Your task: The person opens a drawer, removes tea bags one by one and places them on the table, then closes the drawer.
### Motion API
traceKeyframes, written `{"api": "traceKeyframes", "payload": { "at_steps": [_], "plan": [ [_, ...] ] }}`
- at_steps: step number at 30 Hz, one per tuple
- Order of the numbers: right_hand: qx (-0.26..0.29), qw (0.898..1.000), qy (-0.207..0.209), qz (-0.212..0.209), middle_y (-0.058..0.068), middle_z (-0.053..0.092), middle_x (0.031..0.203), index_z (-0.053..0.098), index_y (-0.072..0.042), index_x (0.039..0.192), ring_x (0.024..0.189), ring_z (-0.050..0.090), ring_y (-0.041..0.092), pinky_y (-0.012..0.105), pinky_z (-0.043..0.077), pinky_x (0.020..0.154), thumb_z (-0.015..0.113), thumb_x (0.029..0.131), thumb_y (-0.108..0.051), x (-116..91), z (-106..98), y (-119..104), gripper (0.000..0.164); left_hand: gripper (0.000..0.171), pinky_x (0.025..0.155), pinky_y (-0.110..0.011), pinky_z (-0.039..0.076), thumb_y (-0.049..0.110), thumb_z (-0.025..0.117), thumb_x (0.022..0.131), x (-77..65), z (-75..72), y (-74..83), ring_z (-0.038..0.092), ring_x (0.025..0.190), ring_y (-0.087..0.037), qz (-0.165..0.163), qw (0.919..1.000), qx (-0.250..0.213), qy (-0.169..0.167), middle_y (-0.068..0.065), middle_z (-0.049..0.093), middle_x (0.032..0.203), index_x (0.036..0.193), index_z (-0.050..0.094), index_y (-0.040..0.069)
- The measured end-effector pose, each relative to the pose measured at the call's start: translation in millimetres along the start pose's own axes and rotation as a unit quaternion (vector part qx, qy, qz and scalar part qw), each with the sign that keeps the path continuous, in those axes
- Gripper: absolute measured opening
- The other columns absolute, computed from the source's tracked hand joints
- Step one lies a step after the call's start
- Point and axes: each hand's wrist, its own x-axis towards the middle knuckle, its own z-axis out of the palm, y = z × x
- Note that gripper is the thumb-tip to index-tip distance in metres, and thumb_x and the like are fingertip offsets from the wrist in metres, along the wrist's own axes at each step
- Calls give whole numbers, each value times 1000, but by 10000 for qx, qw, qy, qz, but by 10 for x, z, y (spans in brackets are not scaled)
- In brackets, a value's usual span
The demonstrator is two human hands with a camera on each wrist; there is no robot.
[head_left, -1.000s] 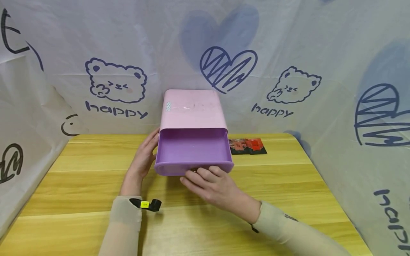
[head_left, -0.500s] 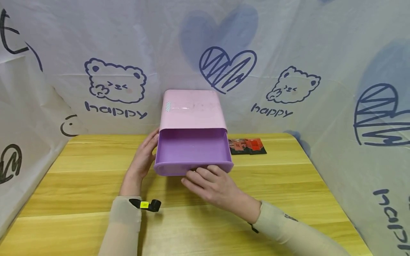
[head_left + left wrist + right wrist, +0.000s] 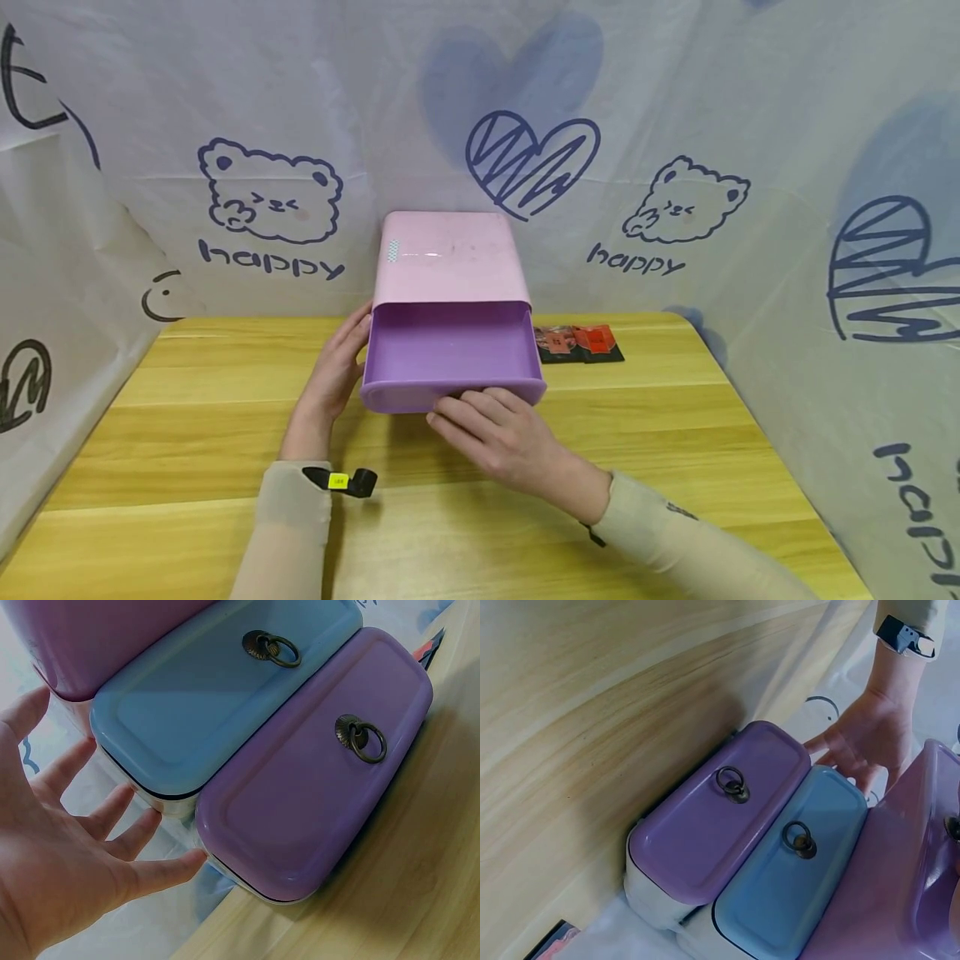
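A pink drawer cabinet (image 3: 453, 254) stands against the back sheet, its purple top drawer (image 3: 453, 346) pulled out so the inside floor shows. Below that drawer, the left wrist view shows a closed blue drawer (image 3: 217, 697) and a closed purple one (image 3: 315, 780), both with bronze ring pulls. My left hand (image 3: 333, 367) rests against the cabinet's left side, fingers spread and fairly straight. At the top drawer's front, the curled fingers of my right hand (image 3: 502, 437) hold its ring pull (image 3: 952, 827), mostly hidden behind them.
Two flat black-and-red packets (image 3: 577, 343) lie on the wooden table (image 3: 660, 417) just right of the cabinet. A white sheet (image 3: 300, 83) printed with hearts and bears hangs behind and along both sides.
Almost nothing differs: my right fingers have shifted very slightly right along the drawer front. The drawer stays pulled out and my left hand stays put.
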Motion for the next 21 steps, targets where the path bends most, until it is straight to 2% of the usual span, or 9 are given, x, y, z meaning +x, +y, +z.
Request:
{"api": "traceKeyframes", "payload": {
  "at_steps": [10,17,21],
  "plan": [
    [338,9990,247,126,12,60,115,62,-6,114,101,52,21,30,47,86,50,89,-7,47,-26,30,27,49,102,-59,22,42,46,93,-5,0,-2,27,126,-19,8,10000,11,0,0,28,146,139,36,27],
    [326,9985,408,169,11,63,105,64,-4,107,93,55,19,27,48,83,52,88,-5,84,-23,39,23,49,101,-59,23,42,46,93,-1,1,-2,28,125,-19,5,10000,47,17,0,29,146,139,37,27],
    [341,9975,596,193,9,65,98,67,-5,100,88,56,18,24,49,79,51,88,-4,192,-115,73,20,50,102,-59,23,42,46,93,-3,2,6,28,125,-19,-2,10000,37,16,0,28,146,139,36,26]
  ]
}}
